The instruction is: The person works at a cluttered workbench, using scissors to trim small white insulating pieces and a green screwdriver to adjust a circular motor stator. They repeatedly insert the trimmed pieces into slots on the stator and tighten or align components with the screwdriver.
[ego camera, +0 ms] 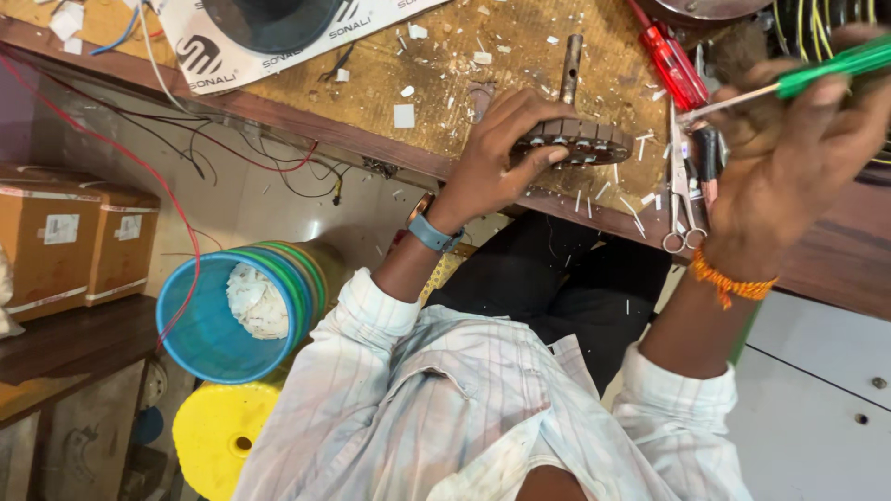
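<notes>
We note stator (pixel 577 141) lying flat on bench (pixel 371 83), shaft pointing away, left hand (pixel 497 153) clasping its rim, right hand (pixel 798 139) beside it closed on green screwdriver (pixel 817 74).

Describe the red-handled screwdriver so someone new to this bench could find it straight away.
Start at the wooden workbench littered with white scraps. Look between the left hand, which grips a round slotted metal core, and the right hand, which holds a green-handled tool. The red-handled screwdriver lies loose there above the scissors, the only clear red handle.
</notes>
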